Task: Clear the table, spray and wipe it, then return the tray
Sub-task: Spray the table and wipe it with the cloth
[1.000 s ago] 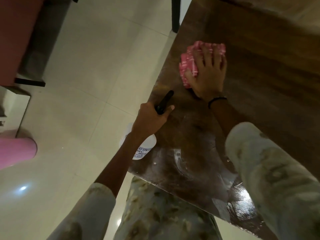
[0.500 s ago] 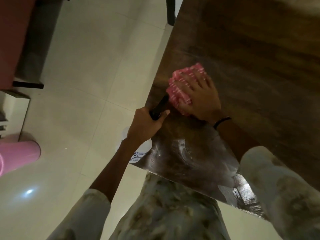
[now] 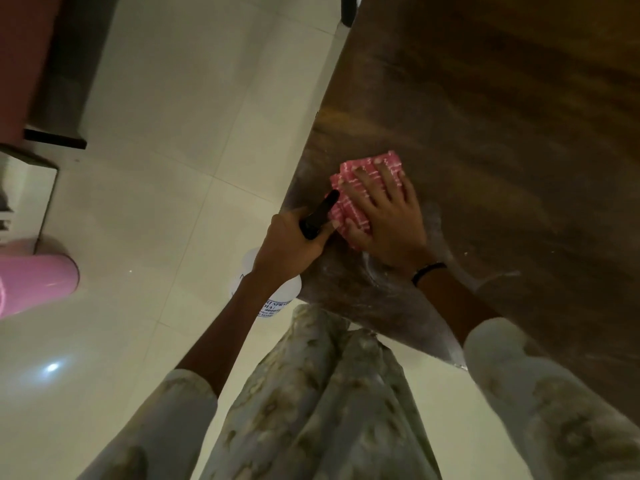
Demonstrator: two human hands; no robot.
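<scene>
While the view looks steeply down past the person's patterned clothing [image 3: 311, 410], the pale tiled floor [image 3: 166, 202] fills everything from nine o'clock round to eleven. At nine o'clock, cut off by the frame's edge, lies a pink rounded object [image 3: 38, 282]; what it is cannot be told. Above it, toward ten o'clock, a dark-edged piece of furniture [image 3: 52, 98] stands on the tiles.

Near the centre, the left hand [image 3: 291, 247] has its fingers curled round the black head of the spray bottle [image 3: 277, 296], thumb lying along its side. The black nozzle points toward one o'clock, its tip just beside the cloth. The bottle's white body hangs below the wrist, off the table's edge and over the floor, with a printed label partly showing; the lettering is too small to read whole.

Just right of that, the right hand [image 3: 384, 223] lies flat with fingers spread and straight, pressing the pink cloth [image 3: 360, 188] onto the wooden table [image 3: 502, 116]. The cloth, pink with white marks, is folded and sits near the table's left edge, poking out beyond the fingertips toward twelve o'clock. A dark band [image 3: 427, 271] circles the right wrist.

The brown tabletop runs from twelve o'clock to four. Below the right hand, around five o'clock, its surface shows pale wet streaks.
</scene>
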